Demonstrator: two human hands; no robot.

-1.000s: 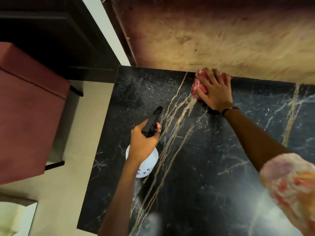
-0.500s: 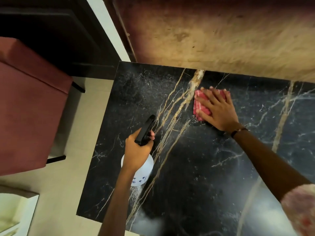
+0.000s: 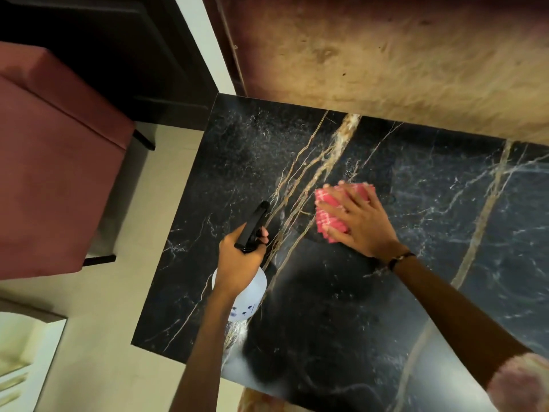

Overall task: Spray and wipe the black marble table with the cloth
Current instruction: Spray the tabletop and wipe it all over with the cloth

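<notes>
The black marble table [image 3: 445, 233] with gold and white veins fills the centre and right of the view. My right hand [image 3: 361, 224] lies flat with spread fingers on a pink checked cloth [image 3: 328, 217], pressing it on the table near the middle. My left hand [image 3: 239, 263] grips a white spray bottle [image 3: 248, 295] by its black trigger head [image 3: 252, 226], held above the table's left part with the nozzle pointing toward the far left corner. Fine droplets speckle the far left area of the marble.
A dark red upholstered chair [image 3: 56, 162] stands on the pale floor [image 3: 104, 337] left of the table. A brown textured wall [image 3: 386, 60] runs along the table's far edge. A dark cabinet [image 3: 104, 40] sits at the top left.
My right hand has slid the cloth from the table's far edge toward me, over the gold vein. The left hand keeps holding the bottle in about the same spot.
</notes>
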